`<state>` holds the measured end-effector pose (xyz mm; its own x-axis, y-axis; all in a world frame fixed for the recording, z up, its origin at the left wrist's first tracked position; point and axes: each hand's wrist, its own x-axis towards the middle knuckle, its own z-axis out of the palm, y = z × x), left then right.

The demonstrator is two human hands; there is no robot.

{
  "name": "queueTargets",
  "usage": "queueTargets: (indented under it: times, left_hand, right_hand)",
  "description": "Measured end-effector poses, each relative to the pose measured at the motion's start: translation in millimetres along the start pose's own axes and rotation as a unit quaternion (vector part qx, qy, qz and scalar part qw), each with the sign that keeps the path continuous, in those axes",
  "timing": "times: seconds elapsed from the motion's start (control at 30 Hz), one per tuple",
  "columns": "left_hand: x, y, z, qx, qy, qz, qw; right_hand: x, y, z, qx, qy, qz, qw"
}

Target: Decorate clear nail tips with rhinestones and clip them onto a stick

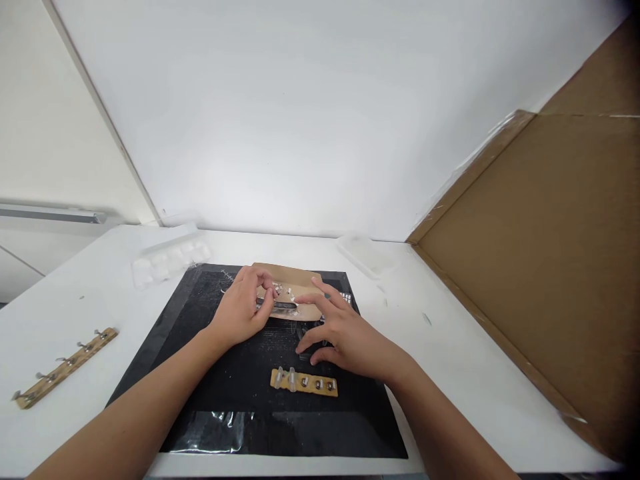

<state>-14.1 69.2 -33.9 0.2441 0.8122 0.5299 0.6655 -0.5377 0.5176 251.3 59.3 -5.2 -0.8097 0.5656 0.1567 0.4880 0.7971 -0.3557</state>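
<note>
Head view: the left hand [239, 305] curls over the left end of a tray [287, 273], thumb and forefinger nearly meeting; whether they pinch anything is too small to tell. Opposite it, the right hand [347, 328] is loosely spread, two fingers over the tray's right end, with nothing visible in its grasp. Between the hands, white bits [290, 291] and a dark bar [285, 306] lie in the tray. Just nearer than the right hand, a strip [305, 389] rests on the mat [225, 387].
</note>
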Motion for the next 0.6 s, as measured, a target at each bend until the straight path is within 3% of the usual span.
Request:
queueTargets:
  times: [0.43,0.6]
  left_hand:
    - [0.7,1.2,-2.5,0.049,-0.019,0.013,0.999]
    - [3.5,1.8,-7.2,0.074,-0.044,0.035,0.996]
  right_hand:
    - [1.4,-1.1,-0.2,-0.005,-0.003,0.012,1.000]
    - [0.5,-2.7,-2.8,0.042,-0.007,0.023,0.999]
